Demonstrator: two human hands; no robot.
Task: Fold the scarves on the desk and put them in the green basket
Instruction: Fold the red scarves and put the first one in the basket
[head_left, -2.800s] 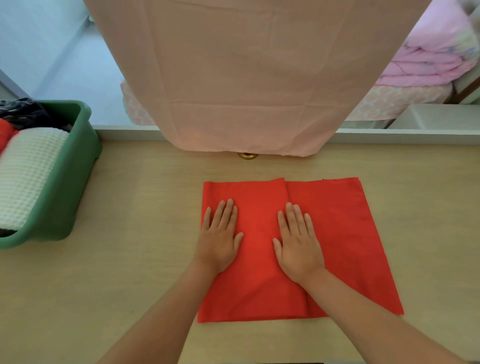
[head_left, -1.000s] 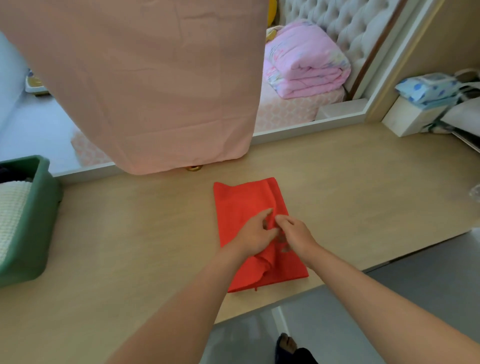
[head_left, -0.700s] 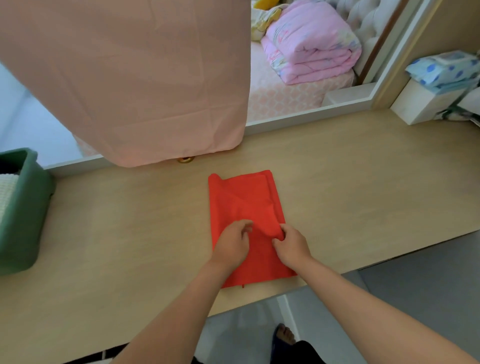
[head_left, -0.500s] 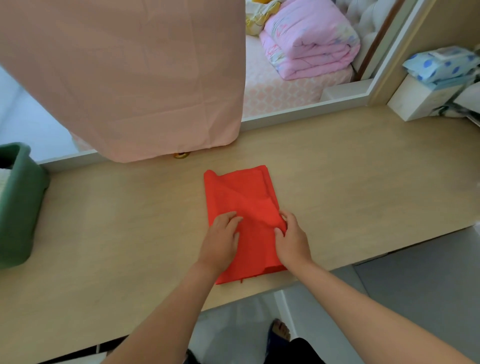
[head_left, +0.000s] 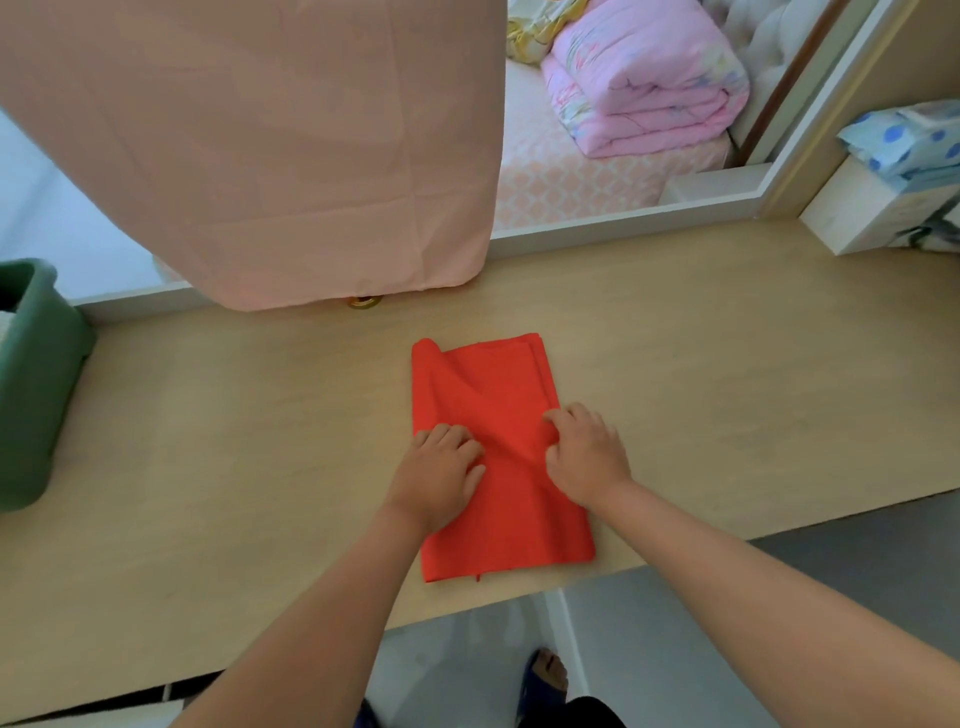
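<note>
A red scarf (head_left: 498, 395) lies folded into a narrow upright rectangle on the wooden desk (head_left: 234, 441), its near end close to the desk's front edge. A loose fold runs diagonally across its far half. My left hand (head_left: 441, 470) sits at the scarf's left edge, fingers curled onto the cloth. At the right edge, my right hand (head_left: 584, 452) has its fingers and thumb curled round the cloth. The green basket (head_left: 36, 384) stands at the far left, mostly out of frame, with something white inside it.
A pink curtain (head_left: 260, 156) hangs over the desk's back edge, with a small gold ring (head_left: 365, 302) under its hem. A white box (head_left: 862, 215) with a blue-dotted pack stands at the back right. Beyond the window, a bed holds a pink quilt (head_left: 649, 88).
The scarf has gone from a wide rectangle to a narrow one. Both hands slid apart from its middle to its side edges, and their fingers curled.
</note>
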